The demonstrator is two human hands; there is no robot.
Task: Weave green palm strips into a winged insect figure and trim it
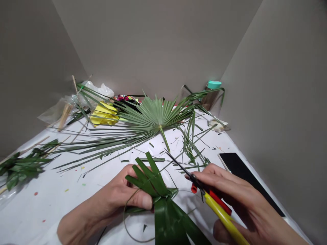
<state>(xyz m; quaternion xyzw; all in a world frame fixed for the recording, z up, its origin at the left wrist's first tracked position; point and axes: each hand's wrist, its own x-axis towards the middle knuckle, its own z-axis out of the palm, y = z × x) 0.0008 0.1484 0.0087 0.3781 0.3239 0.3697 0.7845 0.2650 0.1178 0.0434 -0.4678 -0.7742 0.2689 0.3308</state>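
My left hand [120, 194] grips a woven palm-leaf piece [167, 221], thumb pressed on it near its tied middle. Short cut strips fan upward from the tie, and broad dark green blades hang below it. A thin fibre loops out beside the thumb. In my right hand [237, 194] is a pair of scissors [204, 190] with dark, narrow blades and yellow and red handles. Their tip points up and left, above and to the right of the leaf piece and apart from it. Some right fingers are hidden behind the handles.
A large fan palm leaf [153, 115] spreads across the table [84, 197]. Leaf scraps [191, 146] lie to its right, and a phone [245, 173] beyond my right hand. Yellow crumpled paper [104, 114], plastic bags [97, 89], a teal-lidded bottle [212, 90] and leafy sprigs [25, 166] stand around.
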